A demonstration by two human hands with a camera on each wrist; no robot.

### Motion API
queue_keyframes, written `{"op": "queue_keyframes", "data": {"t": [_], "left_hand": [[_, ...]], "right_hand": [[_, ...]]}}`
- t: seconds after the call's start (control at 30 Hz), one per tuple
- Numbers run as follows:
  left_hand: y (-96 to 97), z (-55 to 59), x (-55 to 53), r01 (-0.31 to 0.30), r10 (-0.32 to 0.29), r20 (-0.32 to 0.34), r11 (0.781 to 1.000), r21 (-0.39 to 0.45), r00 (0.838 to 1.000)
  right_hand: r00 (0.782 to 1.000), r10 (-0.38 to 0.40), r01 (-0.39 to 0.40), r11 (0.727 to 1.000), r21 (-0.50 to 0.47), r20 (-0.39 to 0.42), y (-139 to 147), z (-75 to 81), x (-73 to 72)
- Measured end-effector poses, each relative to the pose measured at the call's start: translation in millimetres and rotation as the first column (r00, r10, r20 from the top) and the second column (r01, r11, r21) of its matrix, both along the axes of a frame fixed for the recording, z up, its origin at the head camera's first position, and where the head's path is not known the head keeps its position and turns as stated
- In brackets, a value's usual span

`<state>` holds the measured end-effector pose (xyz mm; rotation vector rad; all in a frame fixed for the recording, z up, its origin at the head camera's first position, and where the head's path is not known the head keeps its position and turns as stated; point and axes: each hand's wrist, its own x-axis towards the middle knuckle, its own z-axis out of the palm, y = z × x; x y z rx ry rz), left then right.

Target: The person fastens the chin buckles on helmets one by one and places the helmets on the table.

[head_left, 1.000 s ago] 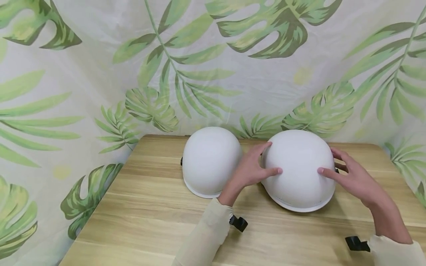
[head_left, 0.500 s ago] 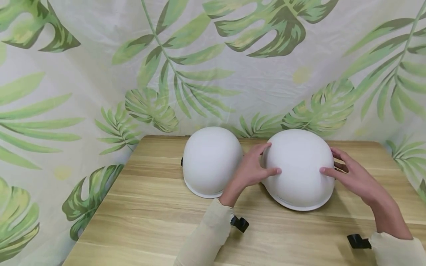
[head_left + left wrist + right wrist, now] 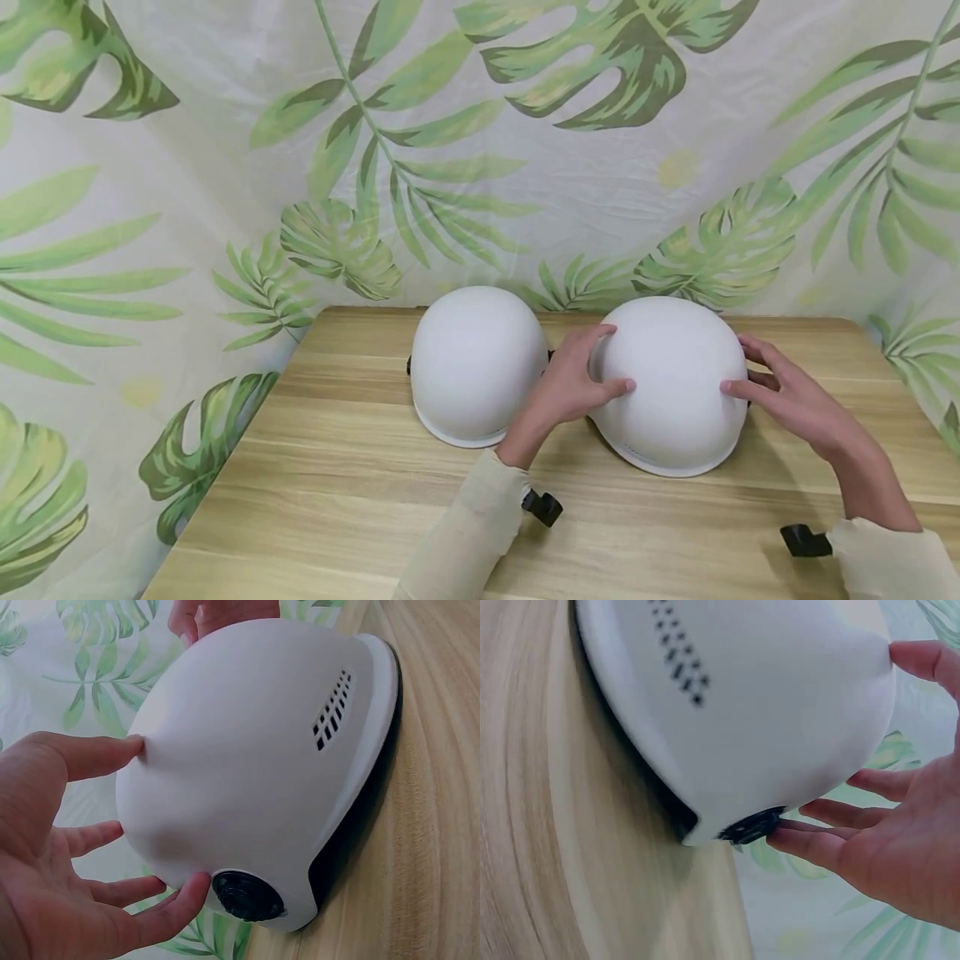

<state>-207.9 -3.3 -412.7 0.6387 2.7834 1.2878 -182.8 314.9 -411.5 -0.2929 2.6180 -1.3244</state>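
Observation:
A white helmet (image 3: 671,392) with a smooth rounded shell rests on the wooden table between my two hands. My left hand (image 3: 573,379) grips its left side, thumb on the front of the dome and fingers spread toward the back. In the left wrist view, the little finger lies at the edge of a black round side knob (image 3: 246,895), below a patch of vent holes (image 3: 332,710). On the opposite side my right hand (image 3: 798,404) holds the shell the same way. Its fingertips are right at another black side knob (image 3: 751,825) in the right wrist view.
A second white helmet (image 3: 476,367) stands to the left, partly behind my left wrist. The wooden table (image 3: 315,492) ends at a leaf-patterned cloth (image 3: 450,150) at the back. Black mounts (image 3: 542,507) stick out from both sleeves.
The helmet between my hands has turned slightly, its right side shifting a little to the left. My hands stay on it with almost the same hold. The second helmet has not moved.

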Motion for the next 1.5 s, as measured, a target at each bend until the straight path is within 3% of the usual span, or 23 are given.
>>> {"op": "queue_keyframes", "data": {"t": [0.57, 0.87, 1.23, 1.5], "left_hand": [[1.4, 1.1, 2.9, -0.007, 0.007, 0.013, 1.000, -0.022, 1.000], [1.1, -3.1, -1.1, -0.015, 0.017, -0.053, 0.999, 0.040, 0.998], [1.0, -0.2, 0.0, 0.003, -0.004, -0.084, 1.000, -0.007, 0.996], [-1.4, 1.0, 1.0, 0.004, -0.005, -0.073, 1.000, -0.016, 0.997]], "right_hand": [[0.997, -0.030, 0.027, 0.999, -0.037, -0.072, -6.3, 1.8, -0.1], [0.996, -0.022, 0.018, 0.999, -0.046, -0.085, -3.7, -1.5, -1.3], [0.995, -0.009, 0.010, 1.000, 0.010, -0.099, -1.2, 0.8, 2.6], [0.995, -0.013, 0.012, 1.000, -0.016, -0.100, -3.4, -0.1, 3.4]]}}
